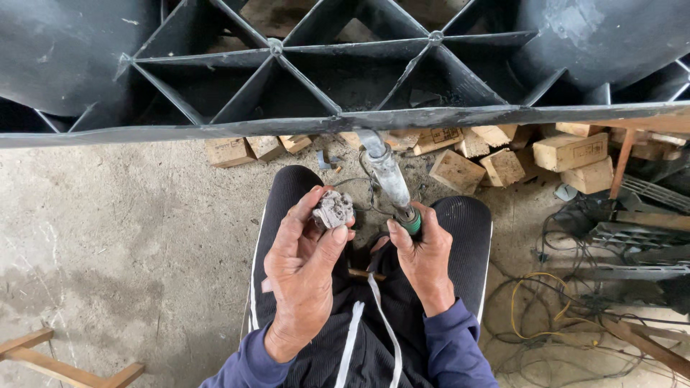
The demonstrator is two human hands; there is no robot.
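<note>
Head view, read from left to right. At the lower left corner you see one wooden frame (43, 356), cut off by the picture's edge, lying on the concrete floor (129, 230). Above it runs one large black ribbed panel (215, 79), spanning the whole width; its triangular cells are dark inside and hard to make out.

Your left hand (302, 269) is raised over your left knee. Its thumb and fingers are closed on one small grey lump (333, 209), pinched at the fingertips; the lump's surface is rough and its kind cannot be told.

Just beside it, your right hand (424, 255) is wrapped firmly round the green handle end of one long grey tool (388, 176). The tool's long axis runs steeply, tilted from your fist at lower right up to upper left, and its far tip points at the lower edge of the panel, where it appears to touch; the handle is mostly hidden by your fingers. The lump and the tool sit near each other, apart.

Behind the hands lies a scatter of wooden blocks (571, 151), about a dozen, several part-hidden under the panel. At the far right, a tangle of cables (546, 309), one of them yellow, cannot be counted.
</note>
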